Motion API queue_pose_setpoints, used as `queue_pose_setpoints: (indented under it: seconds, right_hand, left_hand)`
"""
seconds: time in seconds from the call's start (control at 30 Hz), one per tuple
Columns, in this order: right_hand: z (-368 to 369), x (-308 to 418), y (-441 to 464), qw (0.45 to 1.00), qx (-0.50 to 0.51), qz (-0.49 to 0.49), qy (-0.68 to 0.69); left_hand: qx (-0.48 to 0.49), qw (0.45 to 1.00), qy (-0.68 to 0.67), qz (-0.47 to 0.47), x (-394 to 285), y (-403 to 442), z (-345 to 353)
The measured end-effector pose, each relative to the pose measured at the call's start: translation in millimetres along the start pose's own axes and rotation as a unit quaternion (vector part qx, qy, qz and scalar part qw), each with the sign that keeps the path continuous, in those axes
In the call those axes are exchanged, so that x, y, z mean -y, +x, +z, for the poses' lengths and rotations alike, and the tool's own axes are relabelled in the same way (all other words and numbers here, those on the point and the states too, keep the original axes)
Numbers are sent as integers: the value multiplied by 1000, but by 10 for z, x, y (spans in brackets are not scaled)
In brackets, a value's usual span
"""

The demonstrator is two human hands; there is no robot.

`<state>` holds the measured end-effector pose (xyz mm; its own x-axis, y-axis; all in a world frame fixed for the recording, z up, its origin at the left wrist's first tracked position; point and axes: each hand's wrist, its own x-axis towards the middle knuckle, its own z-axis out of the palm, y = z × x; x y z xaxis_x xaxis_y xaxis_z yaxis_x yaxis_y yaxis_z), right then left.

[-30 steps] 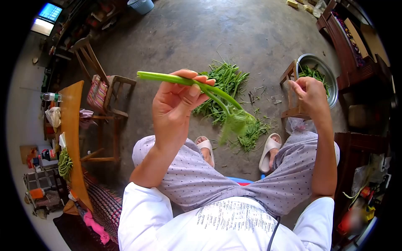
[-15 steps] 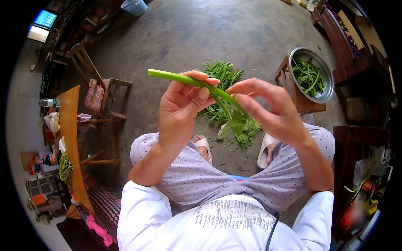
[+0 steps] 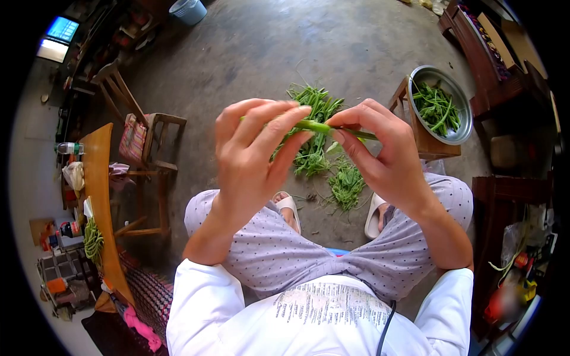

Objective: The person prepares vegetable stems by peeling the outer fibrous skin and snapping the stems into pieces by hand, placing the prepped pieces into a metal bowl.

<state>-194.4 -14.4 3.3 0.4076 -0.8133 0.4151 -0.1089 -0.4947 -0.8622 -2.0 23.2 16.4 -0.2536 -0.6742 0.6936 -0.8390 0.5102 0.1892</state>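
Nearest is a white shirt [image 3: 332,320], then dotted trousers [image 3: 267,261]. Above the lap, a green stem [image 3: 314,126] runs between the hands: the left hand [image 3: 252,142] curls fingers and thumb about it, the right hand [image 3: 389,154] pinches it just beside. Beneath, loose greens [image 3: 346,185] lie on the floor [image 3: 255,53]. Farther right, a metal bowl [image 3: 466,110] of green pieces [image 3: 438,110] sits on a wooden stool [image 3: 432,144].

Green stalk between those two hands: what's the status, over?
Right hand pinching green stalk. Left hand curled over it, grip unclear. Stalk raised above leafy greens on floor. Nothing visibly in the way.
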Motion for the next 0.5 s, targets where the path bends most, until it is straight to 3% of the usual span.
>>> queue_pose_setpoints:
  seconds: [0.13, 0.3, 0.5]
  right_hand:
    - [-29, 24, 3, 994, 19, -31, -100]
    - [64, 75, -27, 987, -58, -46, -140]
    - [221, 116, -21, 990, -125, -12, -63]
  left_hand:
    - [-5, 1000, -16, -12, 16, -54, 56]
    - [-41, 999, -4, -22, -15, -73, 106]
    - [-110, 993, -16, -33, -46, -53, 204]
